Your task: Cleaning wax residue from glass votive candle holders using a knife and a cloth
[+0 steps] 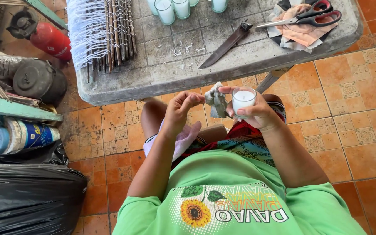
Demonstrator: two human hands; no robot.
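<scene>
Right hand clamps one glass candle and rag; left hand pinched empty; four candles on table

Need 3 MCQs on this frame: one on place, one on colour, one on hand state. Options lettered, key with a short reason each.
1. Where does the knife lie?
A. on the grey table
B. on the floor tiles
C. in the person's lap

2. What colour are the handles of the scissors?
A. blue
B. red and black
C. yellow

3. What does the right hand hold?
A. nothing
B. the knife
C. a small glass candle and a crumpled rag

Key:
1 A, the blade rests flat on the tabletop near its front edge.
2 B, red and black loops show at the table's far right, on cloths.
3 C, the fingers wrap the glass with the rag pinched beside it; the left hand is raised next to it, fingertips pinched together.
</scene>
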